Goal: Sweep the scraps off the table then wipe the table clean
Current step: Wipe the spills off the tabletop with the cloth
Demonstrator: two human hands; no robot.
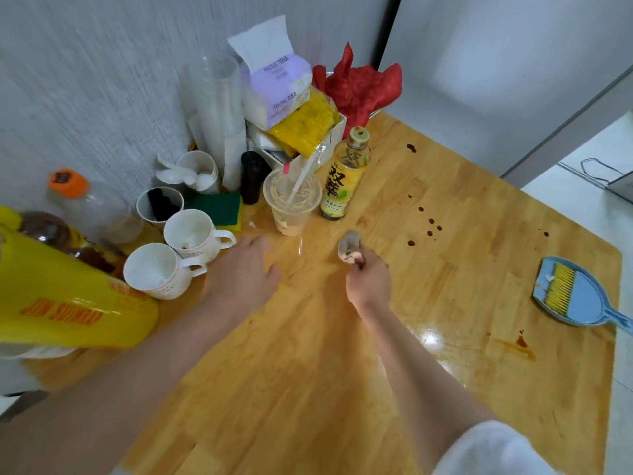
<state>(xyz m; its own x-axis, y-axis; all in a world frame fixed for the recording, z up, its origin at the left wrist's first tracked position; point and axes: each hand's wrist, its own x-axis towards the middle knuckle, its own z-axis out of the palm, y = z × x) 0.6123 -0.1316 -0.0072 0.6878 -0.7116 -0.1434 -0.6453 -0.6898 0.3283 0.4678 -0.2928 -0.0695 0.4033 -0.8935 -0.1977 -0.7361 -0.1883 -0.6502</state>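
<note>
Now the right hand [368, 282] pinches a small grey crumpled scrap [349, 246] above the stained wooden counter [445, 275]; the left hand [239, 275] hovers, fingers relaxed, its grip apart.

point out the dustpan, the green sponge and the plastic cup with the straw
dustpan [582, 303]: head view, on the blue pan floor.
green sponge [215, 207]: head view, on its green top face.
plastic cup [291, 214]: head view, on its clear side wall.

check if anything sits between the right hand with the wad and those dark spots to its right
Nothing visible does. The right hand pinches a small wad, and only bare table lies between it and the dark spots. The dustpan lies farther right, beyond them.
</note>
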